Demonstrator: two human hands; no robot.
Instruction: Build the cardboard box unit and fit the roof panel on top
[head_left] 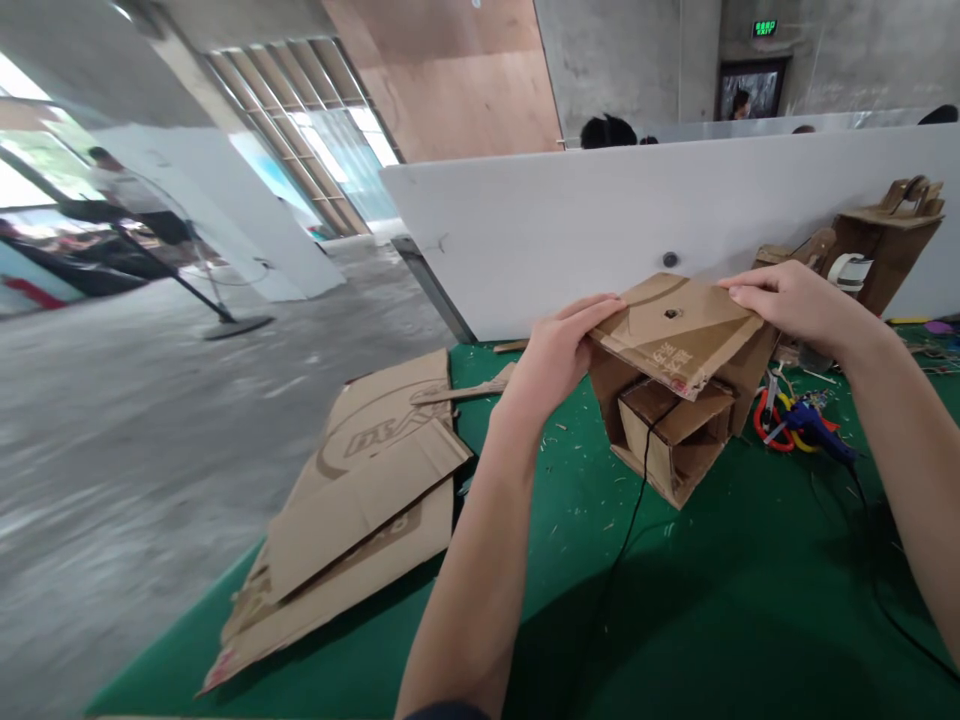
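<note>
A flat brown cardboard panel (679,330), with a small dark hole near its middle, lies tilted on top of an open-fronted cardboard structure (604,390). My left hand (561,350) grips the panel's left edge, thumb underneath and out of sight. On the opposite edge, my right hand (787,298) pinches the panel near its back corner. Below the panel sits a smaller cardboard box (649,445) with its front open. From that box a black cord (637,508) runs down over the green table (570,570). I cannot tell whether the panel is fixed to the structure.
Cardboard sheets (367,500) lie stacked at left, with a cardboard strip (465,390) behind. To the right are scissors (766,422) and a blue glue gun (817,425) with its cable. A tape roll (850,272) and cardboard tower (885,262) stand before a white partition (517,240).
</note>
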